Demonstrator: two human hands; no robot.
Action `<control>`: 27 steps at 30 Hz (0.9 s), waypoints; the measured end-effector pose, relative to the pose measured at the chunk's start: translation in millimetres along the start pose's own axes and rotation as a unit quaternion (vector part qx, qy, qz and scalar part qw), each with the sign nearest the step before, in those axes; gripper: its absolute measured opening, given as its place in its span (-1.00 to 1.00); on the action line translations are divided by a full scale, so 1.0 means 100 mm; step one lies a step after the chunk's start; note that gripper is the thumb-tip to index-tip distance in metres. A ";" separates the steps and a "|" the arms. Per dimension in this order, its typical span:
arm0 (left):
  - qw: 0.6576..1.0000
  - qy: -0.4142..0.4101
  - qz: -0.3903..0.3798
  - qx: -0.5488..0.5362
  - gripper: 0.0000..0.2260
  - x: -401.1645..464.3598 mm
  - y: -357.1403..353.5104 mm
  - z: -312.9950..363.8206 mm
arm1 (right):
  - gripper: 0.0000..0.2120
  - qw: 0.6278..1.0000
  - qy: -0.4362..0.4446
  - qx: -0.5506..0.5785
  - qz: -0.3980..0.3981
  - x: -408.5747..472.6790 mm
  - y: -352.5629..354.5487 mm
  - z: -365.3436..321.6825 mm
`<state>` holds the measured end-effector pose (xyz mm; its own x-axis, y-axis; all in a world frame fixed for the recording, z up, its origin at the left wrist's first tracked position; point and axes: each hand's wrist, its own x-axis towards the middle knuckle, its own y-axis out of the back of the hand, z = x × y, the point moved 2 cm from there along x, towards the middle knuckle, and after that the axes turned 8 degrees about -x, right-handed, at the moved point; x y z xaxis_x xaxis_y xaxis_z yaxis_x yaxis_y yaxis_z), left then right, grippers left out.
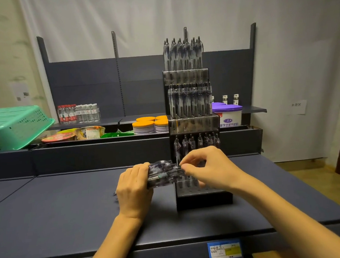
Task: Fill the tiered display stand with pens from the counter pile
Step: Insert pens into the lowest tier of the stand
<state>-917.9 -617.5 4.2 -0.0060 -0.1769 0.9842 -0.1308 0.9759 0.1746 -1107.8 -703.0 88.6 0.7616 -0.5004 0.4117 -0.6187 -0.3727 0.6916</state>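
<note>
Left hand (pixel 134 189) grips pens (pixel 162 173); right hand (pixel 206 166) seemingly pinches one.

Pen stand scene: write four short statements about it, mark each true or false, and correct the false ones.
1. The left hand grips a bundle of pens. True.
2. The stand's top tier is empty. False: pens stand upright in it.
3. The right hand pinches at the bundle's end. True.
4. The green basket sits right of the stand. False: it is far to the left.
</note>
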 end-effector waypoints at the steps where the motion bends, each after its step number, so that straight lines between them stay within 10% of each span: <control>1: 1.000 0.004 -0.001 0.007 -0.73 0.00 0.00 0.00 | -0.91 1.000 0.003 -0.001 -0.004 0.00 0.00 0.00; 27: 0.996 0.078 -0.036 -0.001 -0.71 -0.05 -0.03 -0.07 | -0.91 0.995 0.010 0.054 0.083 0.08 -0.20 0.02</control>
<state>-910.9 -618.9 -1.1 0.1581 -0.2249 0.9615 -0.1238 0.9615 0.2453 -1089.7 -701.6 77.3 0.6501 -0.5468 0.5277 -0.7528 -0.3684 0.5456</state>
